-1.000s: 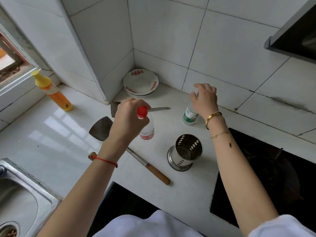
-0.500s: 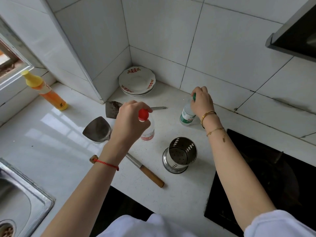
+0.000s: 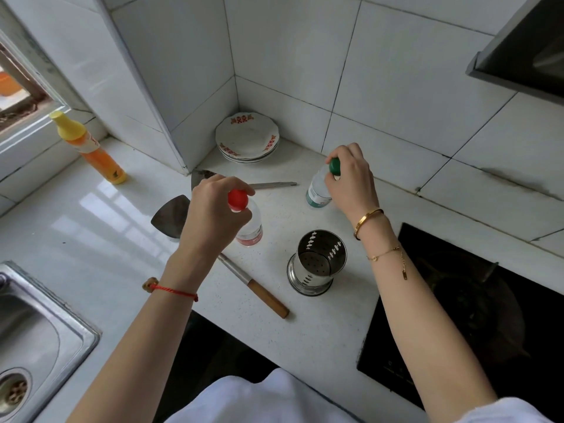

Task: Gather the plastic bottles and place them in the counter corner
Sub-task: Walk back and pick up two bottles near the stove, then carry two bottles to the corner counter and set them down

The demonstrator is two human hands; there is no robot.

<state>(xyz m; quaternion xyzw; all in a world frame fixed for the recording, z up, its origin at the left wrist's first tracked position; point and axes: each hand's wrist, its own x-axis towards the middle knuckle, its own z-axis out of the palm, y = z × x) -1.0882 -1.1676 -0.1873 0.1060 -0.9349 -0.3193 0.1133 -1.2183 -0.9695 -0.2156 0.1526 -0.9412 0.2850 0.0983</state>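
Left hand (image 3: 210, 209) closed round the neck of a small clear plastic bottle with a red cap and red label (image 3: 248, 227), fingers (image 3: 244, 189) curled tight just under the cap; bottle upright, near the middle of the white speckled tabletop (image 3: 320, 331), whether lifted or standing on it cannot be told. Right hand (image 3: 351, 181) clamped on the neck of a second small clear plastic bottle with a green cap and green label (image 3: 317, 193), fingers wrapped beside the cap, this bottle tilted slightly and close to the tiled back wall. Both bottles apart from each other and short of the inner corner, where a stack of white plates with red pattern (image 3: 247, 137) sits. Between the left hand and the plates, a steel cleaver with a metal handle (image 3: 268, 185), partly hidden by the hand. Beneath the left hand and red-capped bottle, a metal spatula with a wooden handle (image 3: 262, 293), blade to the left, handle toward the near edge. Just beside the bottles, nearer the viewer, a perforated stainless steel utensil holder (image 3: 317, 264), upright. Far left by the window sill, a tall orange bottle with a yellow cap (image 3: 88, 148). Steel sink (image 3: 39, 331) at lower left, black gas hob (image 3: 473, 315) at right.
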